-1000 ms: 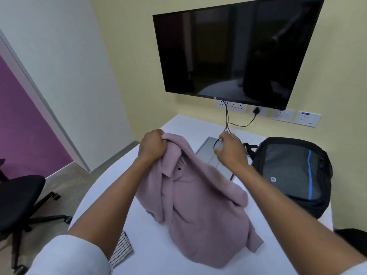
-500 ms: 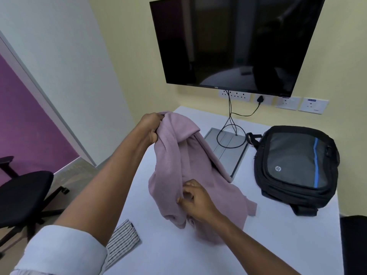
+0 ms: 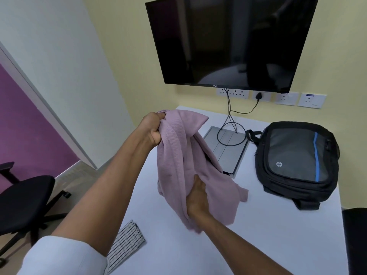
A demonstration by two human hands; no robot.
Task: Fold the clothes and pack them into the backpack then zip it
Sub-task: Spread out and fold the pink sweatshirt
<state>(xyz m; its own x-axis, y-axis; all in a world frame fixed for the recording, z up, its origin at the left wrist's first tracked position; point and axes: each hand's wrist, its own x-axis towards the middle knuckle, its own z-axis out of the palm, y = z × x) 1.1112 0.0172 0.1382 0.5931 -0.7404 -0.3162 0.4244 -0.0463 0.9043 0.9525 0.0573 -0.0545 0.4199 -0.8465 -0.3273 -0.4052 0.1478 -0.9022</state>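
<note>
L hand (image 3: 154,129) grips pink shirt (image 3: 178,155) bunched above table (image 3: 258,235), R hand (image 3: 196,197) grasps its lower fabric; soft, light, floppy, prob best held at 2 shoulder seams, backpack (image 3: 297,161) nearby.

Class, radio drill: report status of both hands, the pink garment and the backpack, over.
Left hand grips pink garment up high; right hand grips it low. Garment unfolded, hanging over table. Backpack lying flat, apart. Nothing blocking.
</note>
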